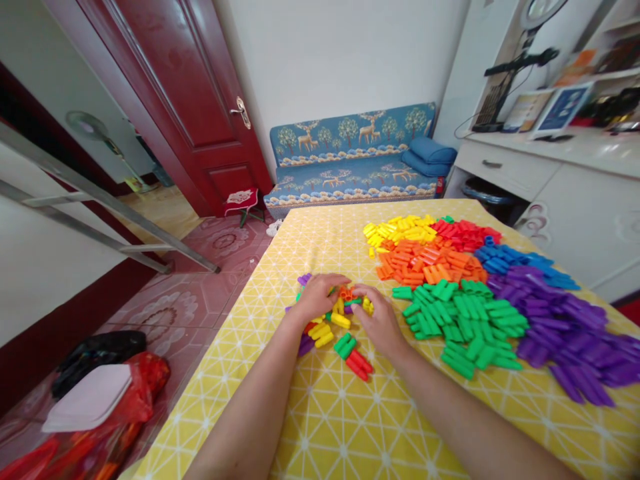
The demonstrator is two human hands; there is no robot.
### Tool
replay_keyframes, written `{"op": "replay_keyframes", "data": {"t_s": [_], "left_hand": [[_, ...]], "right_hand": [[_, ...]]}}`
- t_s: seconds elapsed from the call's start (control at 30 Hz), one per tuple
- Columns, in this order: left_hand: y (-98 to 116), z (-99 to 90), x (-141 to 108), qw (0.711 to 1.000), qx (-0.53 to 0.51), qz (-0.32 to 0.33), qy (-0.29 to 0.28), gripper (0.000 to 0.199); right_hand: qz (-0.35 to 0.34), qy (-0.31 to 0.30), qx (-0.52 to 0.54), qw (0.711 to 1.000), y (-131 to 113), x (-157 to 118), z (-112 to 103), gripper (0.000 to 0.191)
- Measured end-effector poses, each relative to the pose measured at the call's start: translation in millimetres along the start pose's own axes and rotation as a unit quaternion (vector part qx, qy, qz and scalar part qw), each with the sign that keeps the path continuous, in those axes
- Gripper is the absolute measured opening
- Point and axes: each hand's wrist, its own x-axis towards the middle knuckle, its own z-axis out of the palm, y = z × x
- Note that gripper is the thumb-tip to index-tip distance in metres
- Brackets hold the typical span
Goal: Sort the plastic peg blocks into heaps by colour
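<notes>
Head view: I see both hands meeting over a small cluster of mixed-colour plastic peg pieces point(340, 320) near the front-left of the worktop covered in a yellow cloth with a white triangle pattern point(320, 413).
Left hand point(316, 297): fingers curled down onto the cluster, closed over pieces at its left edge; I cannot tell exactly which piece it grips.
Right hand point(380, 323): fingers bent, pinching a small yellow piece point(367, 305) at the cluster's right side.
Doing it well: I judge the pieces small and slippery, so I would keep fingertips low, steady the cluster with one hand and work one piece at a time.
Loose near the hands: two red pegs point(359, 365) and green pegs point(345, 344) just in front of the wrists.
In the way: the green peg pile point(460, 320) lies just beside the right hand; a sweeping elbow could scatter it.
Further off: orange point(425, 260), yellow point(400, 230), red point(463, 232), blue point(520, 261) and purple point(565, 320) sorted piles.
</notes>
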Motion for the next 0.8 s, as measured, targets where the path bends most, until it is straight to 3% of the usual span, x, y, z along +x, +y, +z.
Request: {"op": "replay_keyframes", "data": {"t_s": [0.2, 0.37, 0.47, 0.57, 0.8], "left_hand": [[6.1, 6.0, 0.0, 0.999, -0.038, 0.013, -0.011, 0.033], [9.6, 4.6, -1.7, 0.993, -0.117, -0.009, -0.005, 0.027], [8.3, 4.9, -1.9, 0.988, -0.151, -0.023, 0.001, 0.03], [6.2, 6.0, -2.1, 0.989, -0.147, -0.018, -0.005, 0.03], [5.8, 7.7, -2.3, 0.994, -0.11, -0.002, -0.01, 0.031]], "right_hand": [[0.031, -0.008, -0.023, 0.999, 1.3, 2.3, 2.6, 0.039], [0.055, -0.008, 0.026, 0.998, 1.3, 3.5, -1.4, 0.021], [0.018, 0.026, 0.003, 1.0, 2.0, 4.4, -3.6, 0.017], [-0.016, 0.059, -0.034, 0.998, 0.6, 4.7, -5.0, 0.014], [-0.001, 0.057, 0.005, 0.998, -7.5, 5.7, -8.0, 0.014]]}}
